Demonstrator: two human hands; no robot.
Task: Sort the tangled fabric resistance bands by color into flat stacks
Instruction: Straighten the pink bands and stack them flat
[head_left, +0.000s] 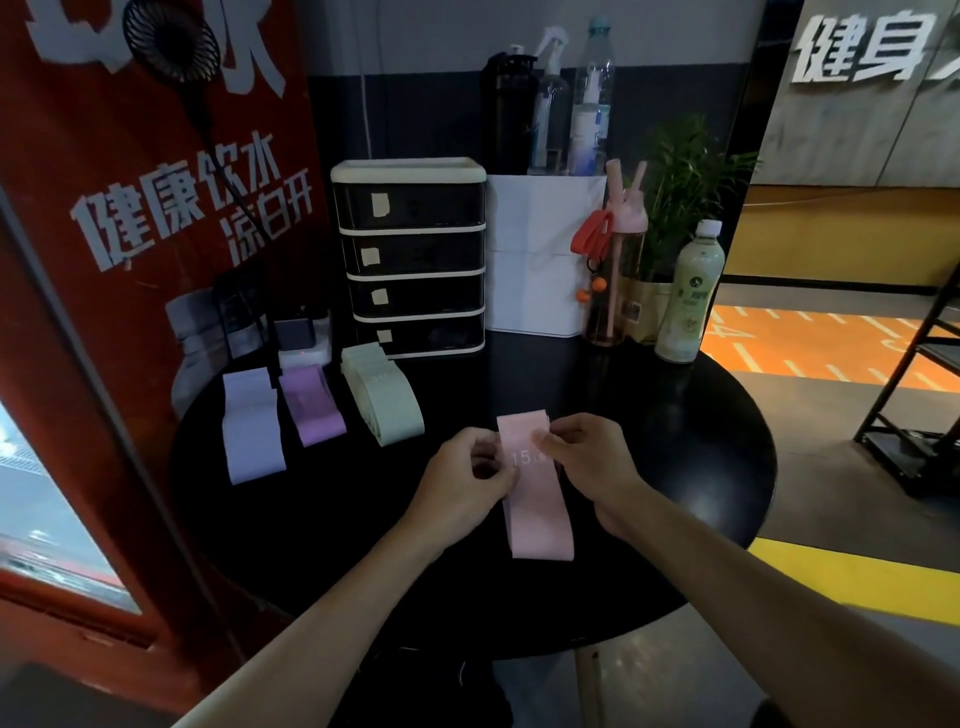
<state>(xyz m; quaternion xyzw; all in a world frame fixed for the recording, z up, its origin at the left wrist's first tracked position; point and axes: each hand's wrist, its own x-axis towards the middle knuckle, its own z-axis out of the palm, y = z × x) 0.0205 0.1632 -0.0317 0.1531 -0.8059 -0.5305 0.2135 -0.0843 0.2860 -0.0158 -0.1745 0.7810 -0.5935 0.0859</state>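
Drawer unit (410, 260) stands just behind green stack (384, 400).

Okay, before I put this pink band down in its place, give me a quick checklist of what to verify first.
1. Grip on the pink band: ok. The left hand and right hand pinch its two edges near the far end.
2. Band untwisted: ok. The part that shows looks flat, printed side up.
3. A pink stack to add to: not ok. None is in view, so this band starts one.
4. Room for a new stack: ok. The table is bare to the right of the mint stack.
5. Existing stacks each one colour: ok. The lavender stack, purple stack and mint stack lie apart.
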